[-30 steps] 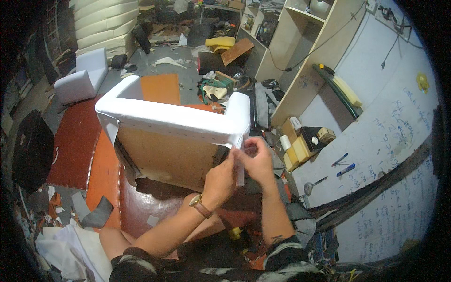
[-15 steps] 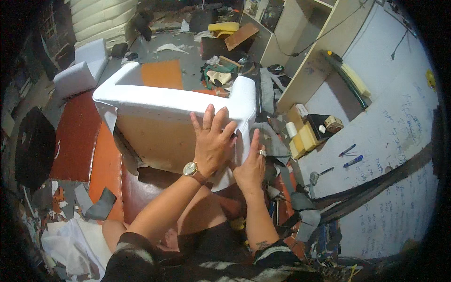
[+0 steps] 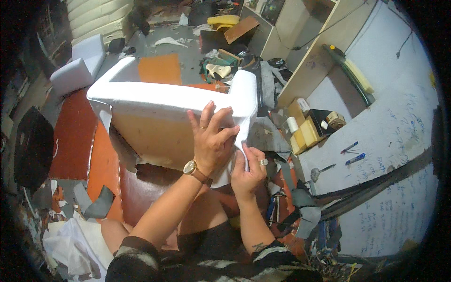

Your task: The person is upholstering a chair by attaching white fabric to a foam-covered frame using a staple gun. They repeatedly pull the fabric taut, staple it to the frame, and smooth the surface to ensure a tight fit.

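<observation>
In front of me stands a white upholstered furniture piece with a raised part at each end and a tan board panel on the side facing me. My left hand lies against the panel's right part, fingers spread and tips near the white edge. White fabric hangs loose at the right corner. My right hand grips that fabric between thumb and curled fingers, drawing it into a taut fold toward me. Grey lining hangs off the panel's left side.
Another white upholstered piece stands far left. Orange-brown sheets cover part of the floor. On the right, a white board bears pens and a metal tool, near yellow foam blocks. Scraps lie around; white cloth is lower left.
My right hand has gone from extended fingers beside the corner to a closed grip on the white fabric, now pulled into a fold. My left hand stays nearly in place.
</observation>
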Motion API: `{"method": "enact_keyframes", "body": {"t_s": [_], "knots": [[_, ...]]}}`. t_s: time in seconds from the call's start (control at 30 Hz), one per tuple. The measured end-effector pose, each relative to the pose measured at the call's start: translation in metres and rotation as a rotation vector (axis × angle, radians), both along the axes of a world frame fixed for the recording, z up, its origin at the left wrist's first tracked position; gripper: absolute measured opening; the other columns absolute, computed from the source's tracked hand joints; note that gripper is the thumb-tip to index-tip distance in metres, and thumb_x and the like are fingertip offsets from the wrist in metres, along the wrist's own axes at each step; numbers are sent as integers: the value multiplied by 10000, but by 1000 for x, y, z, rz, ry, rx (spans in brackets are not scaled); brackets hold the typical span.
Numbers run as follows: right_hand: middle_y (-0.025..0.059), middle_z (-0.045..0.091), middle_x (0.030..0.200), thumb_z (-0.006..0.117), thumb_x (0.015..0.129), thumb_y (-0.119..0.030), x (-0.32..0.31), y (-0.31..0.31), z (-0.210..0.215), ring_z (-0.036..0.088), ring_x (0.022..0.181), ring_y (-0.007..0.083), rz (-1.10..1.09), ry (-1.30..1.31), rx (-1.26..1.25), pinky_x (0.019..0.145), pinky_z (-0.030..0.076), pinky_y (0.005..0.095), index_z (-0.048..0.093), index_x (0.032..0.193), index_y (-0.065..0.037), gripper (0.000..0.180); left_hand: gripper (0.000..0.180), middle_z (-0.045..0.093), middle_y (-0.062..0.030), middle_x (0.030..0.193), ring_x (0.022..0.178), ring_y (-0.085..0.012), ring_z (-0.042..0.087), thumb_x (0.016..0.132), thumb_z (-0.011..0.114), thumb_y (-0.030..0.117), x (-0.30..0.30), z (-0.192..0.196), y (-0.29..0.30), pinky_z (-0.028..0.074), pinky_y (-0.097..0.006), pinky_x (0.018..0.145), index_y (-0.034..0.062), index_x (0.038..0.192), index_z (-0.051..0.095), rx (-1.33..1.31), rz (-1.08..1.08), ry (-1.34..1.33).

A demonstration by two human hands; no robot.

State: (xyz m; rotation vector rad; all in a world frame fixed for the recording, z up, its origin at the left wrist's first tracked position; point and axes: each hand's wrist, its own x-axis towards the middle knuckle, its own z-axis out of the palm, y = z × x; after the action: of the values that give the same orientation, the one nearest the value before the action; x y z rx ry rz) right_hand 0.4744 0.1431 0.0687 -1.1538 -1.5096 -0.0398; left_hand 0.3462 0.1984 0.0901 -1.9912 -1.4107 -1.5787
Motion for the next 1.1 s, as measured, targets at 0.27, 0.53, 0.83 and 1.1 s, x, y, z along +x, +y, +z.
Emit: {"method": "enact_keyframes", "body": {"t_s": [0.27,0.53,0.83,1.1], "knots": [[182,757,1250,778,932,-54,-14,3,8,704,1154,365,88,23,-5,1026,556,433,791,1104,11,184,139,671,60,1400,1486,-301,456,798,839,243,-6,-20,20,1,-599,1317,341,873,775,111,34,72],[162,770,1203,728,963,-50,10,14,20,718,1132,345,215,179,-163,1009,557,435,774,1114,-4,165,115,706,65,1358,1456,-272,491,833,807,193,-7,-7,9,45,-557,1323,304,847,782,34,43,44],[107,764,1204,772,892,-86,77,99,110,700,1107,358,459,-652,88,991,550,450,796,1147,-109,256,99,698,76,1375,1453,-279,494,875,792,198,-4,1,5,81,-565,1320,280,821,778,-4,35,9],[134,790,1008,822,813,-289,45,136,167,752,946,359,442,-1120,-408,869,595,472,845,958,-129,218,115,682,80,1403,1464,-292,487,863,795,169,-2,0,0,85,-591,1317,279,836,774,-25,11,-4]]}}
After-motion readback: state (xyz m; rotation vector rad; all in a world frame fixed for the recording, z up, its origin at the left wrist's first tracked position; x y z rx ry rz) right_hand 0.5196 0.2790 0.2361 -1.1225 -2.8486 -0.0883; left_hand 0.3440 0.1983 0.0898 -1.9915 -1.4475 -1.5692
